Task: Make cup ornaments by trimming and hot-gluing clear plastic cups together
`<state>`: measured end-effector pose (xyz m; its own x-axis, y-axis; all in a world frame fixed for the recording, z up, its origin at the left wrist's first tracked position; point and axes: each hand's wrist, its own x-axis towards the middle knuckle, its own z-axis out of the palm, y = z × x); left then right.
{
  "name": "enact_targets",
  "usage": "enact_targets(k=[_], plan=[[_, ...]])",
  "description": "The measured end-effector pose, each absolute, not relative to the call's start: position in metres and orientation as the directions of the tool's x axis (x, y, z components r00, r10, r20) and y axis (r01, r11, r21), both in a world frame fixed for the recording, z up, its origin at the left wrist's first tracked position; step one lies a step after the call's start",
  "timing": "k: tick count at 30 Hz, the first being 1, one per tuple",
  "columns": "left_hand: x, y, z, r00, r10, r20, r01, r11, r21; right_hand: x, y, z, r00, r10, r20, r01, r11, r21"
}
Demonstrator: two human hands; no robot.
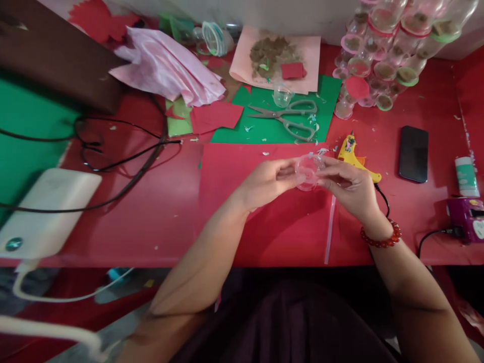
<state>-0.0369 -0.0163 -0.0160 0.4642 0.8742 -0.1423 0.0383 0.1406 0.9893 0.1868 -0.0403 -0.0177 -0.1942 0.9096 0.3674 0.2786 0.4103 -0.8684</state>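
Note:
My left hand (269, 180) and my right hand (350, 185) meet above a red paper sheet (264, 222), both closed on a small clear plastic cup (308, 171) held between the fingertips. A red bead bracelet (381, 237) circles my right wrist. Just beyond my right hand lies a yellow glue gun (351, 154) with its black cord trailing off toward the table's front edge. Grey-handled scissors (291, 117) and another small clear cup (282, 95) rest on a green sheet (264, 128) farther back.
A stack of clear cups with brown filling (385, 55) stands at the back right. A black phone (414, 154), a glue stick (467, 176) and a purple device (469, 214) lie at the right. Pink plastic (170, 65), black cables (113, 151) and a white power bank (45, 212) sit left.

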Motion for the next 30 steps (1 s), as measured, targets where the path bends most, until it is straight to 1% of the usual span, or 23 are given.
enact_targets(k=[3,5,7,11,15,19,26,30], plan=[[-0.034,-0.019,-0.002,0.464,0.861,-0.207,0.051,0.207,0.977,0.186,-0.042,-0.014,-0.200,0.912,0.358,0.288,0.404,-0.868],[-0.033,-0.021,0.007,0.448,0.848,-0.283,0.088,0.274,0.958,0.186,-0.043,-0.012,-0.200,0.923,0.330,0.304,0.379,-0.874],[-0.033,-0.022,0.012,0.448,0.837,-0.315,0.103,0.302,0.948,0.185,-0.044,-0.010,-0.193,0.930,0.312,0.309,0.359,-0.881],[-0.033,-0.022,0.014,0.452,0.833,-0.318,0.111,0.302,0.947,0.184,-0.045,-0.008,-0.188,0.934,0.305,0.313,0.352,-0.882],[-0.034,-0.023,0.014,0.425,0.841,-0.334,0.148,0.300,0.943,0.185,-0.046,-0.005,-0.206,0.933,0.295,0.360,0.353,-0.864],[-0.033,-0.023,0.016,0.423,0.843,-0.332,0.165,0.289,0.943,0.186,-0.047,-0.003,-0.218,0.921,0.322,0.415,0.386,-0.824],[-0.032,-0.024,0.014,0.425,0.846,-0.322,0.139,0.291,0.947,0.187,-0.046,0.001,-0.260,0.903,0.342,0.481,0.428,-0.765],[-0.033,-0.023,0.016,0.428,0.837,-0.340,0.157,0.301,0.941,0.189,-0.048,0.002,-0.267,0.891,0.368,0.522,0.454,-0.722]])
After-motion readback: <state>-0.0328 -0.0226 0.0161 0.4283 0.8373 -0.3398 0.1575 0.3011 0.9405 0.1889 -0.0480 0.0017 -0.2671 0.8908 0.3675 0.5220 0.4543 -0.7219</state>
